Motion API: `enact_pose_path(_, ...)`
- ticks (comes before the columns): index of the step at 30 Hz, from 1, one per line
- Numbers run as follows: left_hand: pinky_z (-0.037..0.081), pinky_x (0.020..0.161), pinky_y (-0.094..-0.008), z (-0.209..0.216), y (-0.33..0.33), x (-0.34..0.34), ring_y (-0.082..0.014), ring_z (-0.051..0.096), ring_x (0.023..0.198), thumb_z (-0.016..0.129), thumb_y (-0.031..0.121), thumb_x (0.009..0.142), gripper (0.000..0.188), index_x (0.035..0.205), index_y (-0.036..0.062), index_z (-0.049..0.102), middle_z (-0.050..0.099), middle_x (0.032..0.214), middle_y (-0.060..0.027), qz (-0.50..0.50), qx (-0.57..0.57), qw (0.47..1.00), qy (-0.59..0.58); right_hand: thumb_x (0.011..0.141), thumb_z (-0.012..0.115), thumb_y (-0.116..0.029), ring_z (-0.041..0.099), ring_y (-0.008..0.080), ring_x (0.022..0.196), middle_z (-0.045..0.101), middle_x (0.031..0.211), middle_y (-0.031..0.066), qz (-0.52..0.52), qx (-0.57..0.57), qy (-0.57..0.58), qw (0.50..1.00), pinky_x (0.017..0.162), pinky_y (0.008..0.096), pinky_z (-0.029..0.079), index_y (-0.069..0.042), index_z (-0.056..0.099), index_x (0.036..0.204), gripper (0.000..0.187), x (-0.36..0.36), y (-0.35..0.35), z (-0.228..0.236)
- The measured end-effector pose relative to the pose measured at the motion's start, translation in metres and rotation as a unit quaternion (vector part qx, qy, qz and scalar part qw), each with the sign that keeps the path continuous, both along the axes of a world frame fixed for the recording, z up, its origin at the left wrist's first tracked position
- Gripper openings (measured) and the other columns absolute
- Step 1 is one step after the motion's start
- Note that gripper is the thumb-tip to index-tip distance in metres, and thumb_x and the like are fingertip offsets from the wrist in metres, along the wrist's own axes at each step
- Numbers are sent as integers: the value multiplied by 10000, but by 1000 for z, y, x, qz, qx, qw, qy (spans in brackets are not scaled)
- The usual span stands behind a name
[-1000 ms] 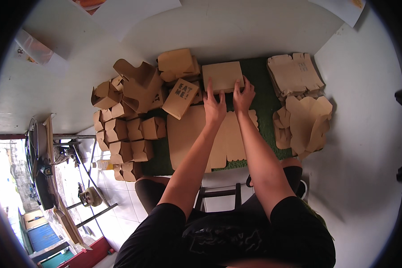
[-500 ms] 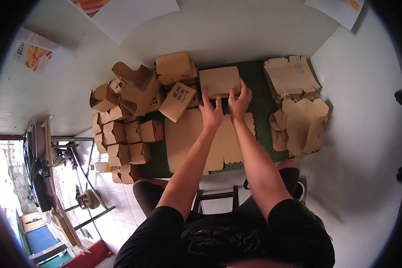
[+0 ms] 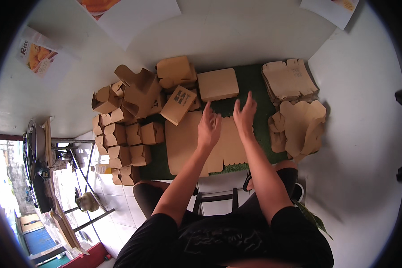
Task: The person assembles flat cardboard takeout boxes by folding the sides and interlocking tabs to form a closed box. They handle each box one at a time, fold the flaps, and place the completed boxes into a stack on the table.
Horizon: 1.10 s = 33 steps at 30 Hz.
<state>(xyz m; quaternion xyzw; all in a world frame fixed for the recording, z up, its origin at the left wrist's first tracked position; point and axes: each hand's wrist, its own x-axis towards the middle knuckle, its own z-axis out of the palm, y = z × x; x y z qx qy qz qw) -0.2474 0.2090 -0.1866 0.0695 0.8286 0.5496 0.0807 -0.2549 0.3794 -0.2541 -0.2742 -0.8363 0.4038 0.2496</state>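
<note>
Presently both hands empty, raised over flat cardboard blank (image 3: 196, 143) lying on green mat (image 3: 254, 85); left hand (image 3: 208, 127) fingers loosely spread, right hand (image 3: 244, 114) fingers apart, neither gripping anything. Closed folded box (image 3: 217, 84) sits just beyond fingertips, at mat's far edge, not touched. Stack of unfolded blanks (image 3: 295, 107) at right; pile of assembled boxes (image 3: 125, 129) at left, spilling off mat
</note>
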Motion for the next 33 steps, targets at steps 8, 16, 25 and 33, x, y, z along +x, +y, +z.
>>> enact_pose_path(8, 557, 1174, -516, -11, -122, 107, -367, 648, 1451, 880, 207, 958, 751, 1655, 160, 606, 646, 1555, -175, -171, -247, 945, 128, 1065, 793, -324, 393, 562, 1559, 294, 1729, 363, 96, 52, -392, 913, 1121, 742, 527, -38, 288, 1802, 938, 148, -28, 40)
enact_pose_path(16, 378, 1311, -648, -15, -153, 143, -415, 381, 1655, 1026, 393, 754, 1036, 1693, 335, 591, 426, 1741, -144, -235, -340, 895, 165, 1065, 794, -337, 338, 564, 1609, 275, 1753, 344, 128, 187, -351, 909, 1189, 810, 418, -119, 290, 1824, 936, 193, -57, 10)
enact_pose_path(25, 502, 1242, -598, -7, -153, 134, -382, 396, 1657, 1054, 354, 710, 1042, 1660, 338, 625, 447, 1734, -121, -272, -358, 882, 141, 995, 888, -367, 423, 476, 1614, 433, 1709, 238, 364, 242, -168, 883, 1300, 694, 375, -128, 707, 1553, 633, 217, -99, 11)
enact_pose_path(33, 522, 1283, -519, -11, -177, 128, -335, 524, 1602, 1024, 289, 803, 837, 1581, 270, 716, 583, 1674, -69, -308, -297, 890, 160, 1028, 785, -255, 468, 448, 1602, 587, 1584, 143, 428, 314, -153, 833, 1266, 647, 473, -139, 798, 1352, 344, 214, -88, 10)
